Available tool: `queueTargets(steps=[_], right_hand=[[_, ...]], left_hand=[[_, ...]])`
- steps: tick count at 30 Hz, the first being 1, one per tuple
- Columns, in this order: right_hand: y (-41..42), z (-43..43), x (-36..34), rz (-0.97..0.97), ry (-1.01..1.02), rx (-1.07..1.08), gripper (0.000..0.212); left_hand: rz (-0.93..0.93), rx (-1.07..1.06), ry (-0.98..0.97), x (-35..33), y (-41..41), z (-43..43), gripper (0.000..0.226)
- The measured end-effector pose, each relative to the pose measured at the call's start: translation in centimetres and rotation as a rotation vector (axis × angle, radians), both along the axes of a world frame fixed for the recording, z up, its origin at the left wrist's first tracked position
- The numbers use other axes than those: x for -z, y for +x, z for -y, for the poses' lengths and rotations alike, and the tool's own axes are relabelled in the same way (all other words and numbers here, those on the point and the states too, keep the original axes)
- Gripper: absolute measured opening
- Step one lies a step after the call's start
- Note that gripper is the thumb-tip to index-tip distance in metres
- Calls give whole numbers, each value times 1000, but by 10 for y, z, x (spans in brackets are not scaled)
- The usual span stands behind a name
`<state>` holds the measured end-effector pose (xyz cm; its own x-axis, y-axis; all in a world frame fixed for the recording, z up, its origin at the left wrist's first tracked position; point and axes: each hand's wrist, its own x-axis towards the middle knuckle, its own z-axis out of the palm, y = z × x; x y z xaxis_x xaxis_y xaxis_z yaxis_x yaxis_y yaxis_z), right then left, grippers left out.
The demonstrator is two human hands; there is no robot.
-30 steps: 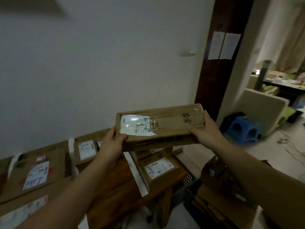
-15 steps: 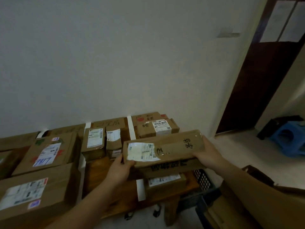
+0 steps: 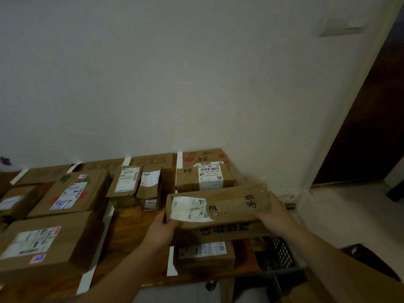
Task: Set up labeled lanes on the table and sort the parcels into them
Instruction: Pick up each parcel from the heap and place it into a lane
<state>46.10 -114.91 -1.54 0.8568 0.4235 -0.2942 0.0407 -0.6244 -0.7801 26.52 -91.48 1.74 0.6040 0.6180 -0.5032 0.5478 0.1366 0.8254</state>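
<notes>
Starting at the far left of the wooden table, three brown parcels fill the lanes there. A small carton sits at the edge, a big box is nearest the camera, and behind it is a box with blue handwriting on its label. A white tape strip runs along the tabletop just right of them. The middle lane holds a labelled parcel and a narrower packet close beside it. Both sit near the hand-lettered cardboard lane signs at the back by the wall. A second tape strip marks off the right lane.

Over that lane the left hand grips the left end of a long flat parcel, beside its white shipping label. The right hand clasps the other end, next to black handwritten characters. The parcel lies roughly level, between a barcode-labelled box at the back and a front parcel at the table's near edge, which it partly overhangs. Whether it touches either cannot be told. Right of the table sits a black perforated crate, and further right a dark door.
</notes>
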Motion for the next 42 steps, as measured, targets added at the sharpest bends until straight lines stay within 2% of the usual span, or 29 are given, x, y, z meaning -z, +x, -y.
queueTargets(steps=[3, 8, 15, 20, 25, 33, 38, 42], right_hand=[[-1, -5, -9, 1, -37, -15, 80], [0, -9, -9, 5, -204, -39, 80], [-3, -11, -21, 73, -283, -72, 79], [-7, -15, -32, 147, -333, -65, 81], [-15, -38, -59, 321, -406, -157, 81], [-84, -171, -113, 487, -339, -423, 78], [-171, -279, -131, 558, -301, -591, 71], [-256, -370, -134, 529, -234, -685, 67]], left_hand=[[-34, 4, 20, 2, 8, -5, 48], [-125, 77, 151, -4, 9, -3, 65], [-96, 245, 340, -13, 3, -2, 63], [-86, 260, 355, -17, 0, -11, 61], [-88, 270, 391, -38, -24, -35, 57], [-149, 205, 601, -88, -115, -122, 60], [-196, 64, 681, -102, -218, -210, 62], [-229, -21, 703, -111, -315, -284, 65]])
